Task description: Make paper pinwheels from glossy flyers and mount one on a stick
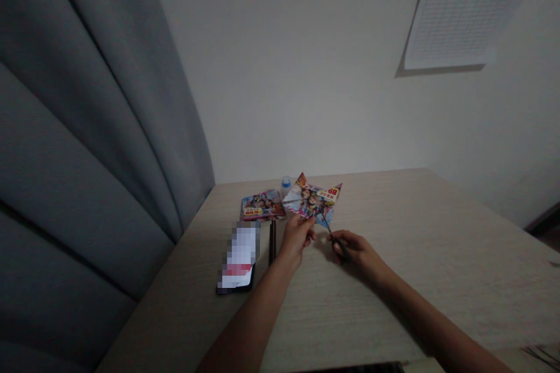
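My left hand (300,232) pinches the lower edge of a colourful printed paper (311,197), which is cut into a pointed shape and held up off the table. Dark-handled scissors (336,240) are gripped in my right hand (353,249). Their blades point up and left, at the lower right part of the paper. Whether the blades touch the paper is hard to make out. Left of the held paper lies a similar printed sheet or stack (262,205) on the table.
A phone (240,256) with a lit, blurred screen lies left of my left forearm. Beside it are dark thin sticks (272,242). A clear bottle with a blue cap (286,182) stands behind the paper. A grey curtain (109,99) hangs at left, and a printed sheet (455,23) hangs on the wall.
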Tool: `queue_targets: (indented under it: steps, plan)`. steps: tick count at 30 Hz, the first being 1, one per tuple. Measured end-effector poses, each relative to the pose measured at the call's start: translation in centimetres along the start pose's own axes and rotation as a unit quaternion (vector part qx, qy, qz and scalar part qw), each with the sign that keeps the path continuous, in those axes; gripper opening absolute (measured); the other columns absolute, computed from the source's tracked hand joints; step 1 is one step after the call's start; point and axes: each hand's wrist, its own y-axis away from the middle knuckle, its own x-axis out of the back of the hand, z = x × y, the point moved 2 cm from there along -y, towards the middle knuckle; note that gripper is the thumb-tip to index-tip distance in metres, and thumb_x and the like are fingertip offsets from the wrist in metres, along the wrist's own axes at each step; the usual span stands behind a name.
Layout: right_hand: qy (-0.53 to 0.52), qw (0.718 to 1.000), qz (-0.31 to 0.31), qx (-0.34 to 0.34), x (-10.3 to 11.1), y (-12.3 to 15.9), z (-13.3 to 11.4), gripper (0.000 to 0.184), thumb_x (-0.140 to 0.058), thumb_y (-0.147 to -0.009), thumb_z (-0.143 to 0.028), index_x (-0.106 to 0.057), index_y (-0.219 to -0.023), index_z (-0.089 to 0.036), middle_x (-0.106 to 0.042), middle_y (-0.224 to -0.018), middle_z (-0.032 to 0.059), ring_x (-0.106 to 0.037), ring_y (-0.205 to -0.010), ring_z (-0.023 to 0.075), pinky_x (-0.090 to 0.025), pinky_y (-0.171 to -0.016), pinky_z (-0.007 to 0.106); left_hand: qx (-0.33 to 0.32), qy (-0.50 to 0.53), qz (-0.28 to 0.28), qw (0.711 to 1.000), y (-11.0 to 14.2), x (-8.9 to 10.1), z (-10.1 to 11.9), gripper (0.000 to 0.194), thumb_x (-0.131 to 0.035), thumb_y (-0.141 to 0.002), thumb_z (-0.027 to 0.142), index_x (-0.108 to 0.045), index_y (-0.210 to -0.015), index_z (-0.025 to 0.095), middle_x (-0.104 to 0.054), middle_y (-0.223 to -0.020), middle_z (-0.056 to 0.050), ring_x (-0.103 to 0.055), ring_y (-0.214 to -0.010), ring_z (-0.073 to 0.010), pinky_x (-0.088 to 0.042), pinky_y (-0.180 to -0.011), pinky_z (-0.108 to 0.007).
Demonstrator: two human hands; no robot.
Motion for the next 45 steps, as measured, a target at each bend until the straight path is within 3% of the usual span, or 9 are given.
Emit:
queue_targets:
  steps: [30,45]
  plan:
    - [0.013,1.0,0.01,0.013,0.37,-0.07,0.55,0.046,-0.071,-0.078,-0.053,-0.064,-0.104,-0.015,-0.056,-0.068,-0.0013,-0.048,-0.062,0.0124,-0.034,-0.058,0.027,0.011,-0.011,-0.016,1.0,0.45,-0.52,-0.19,0.032,-0.078,-0.066,0.036,-0.055,-0.081,0.018,-0.061,-0.069,0.005,-0.051,-0.043,-0.0042,-0.02,-0.036,-0.016]
    - [0.005,1.0,0.019,0.002,0.23,-0.08,0.25,0.049,-0.075,-0.073,-0.054,-0.064,-0.101,-0.015,-0.055,-0.067,-0.0021,-0.047,-0.06,0.0123,-0.034,-0.058,0.027,0.008,-0.01,-0.015,1.0,0.52,-0.55,-0.03,0.032,-0.078,-0.066,0.036,-0.054,-0.08,0.018,-0.059,-0.067,0.006,-0.05,-0.042,-0.004,-0.02,-0.035,-0.015]
